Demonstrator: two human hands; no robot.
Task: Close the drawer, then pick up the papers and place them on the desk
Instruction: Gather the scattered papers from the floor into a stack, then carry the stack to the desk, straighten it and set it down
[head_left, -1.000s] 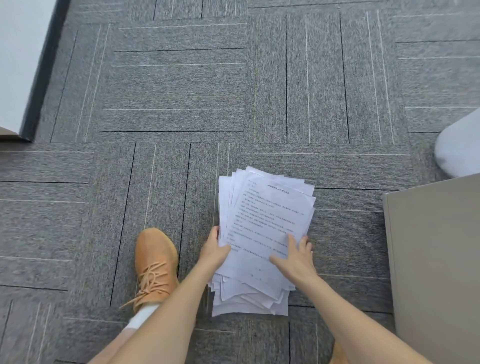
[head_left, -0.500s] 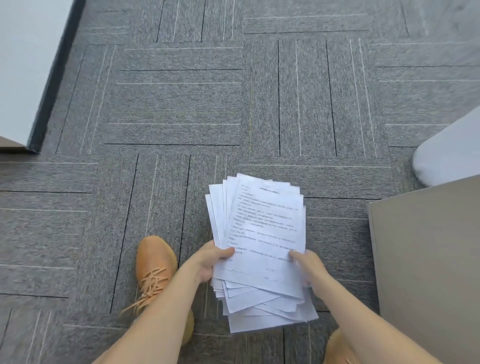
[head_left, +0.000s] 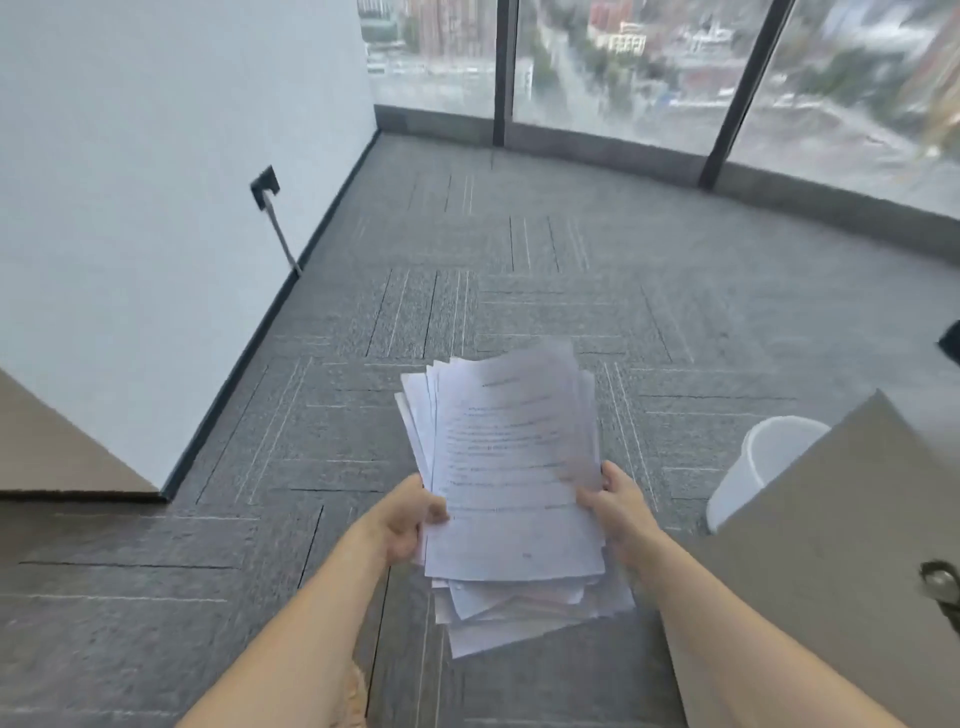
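A loose stack of printed white papers (head_left: 511, 467) hangs in the air above the grey carpet, sheets fanned and uneven. My left hand (head_left: 402, 525) grips the stack's left edge, thumb on top. My right hand (head_left: 615, 512) grips the right edge. The grey-beige desk surface (head_left: 841, 561) fills the right side, its corner reaching toward the papers. The drawer is not in view.
A white waste bin (head_left: 753, 467) stands on the carpet beside the desk corner. A white wall (head_left: 156, 208) with a dark socket and cable runs along the left. Floor-to-ceiling windows (head_left: 623, 62) close the far side. Another beige surface (head_left: 57, 457) juts in at left.
Both hands have lifted the papers off the carpet. The view has swung up from the floor to the room, and the shoe has left the frame.
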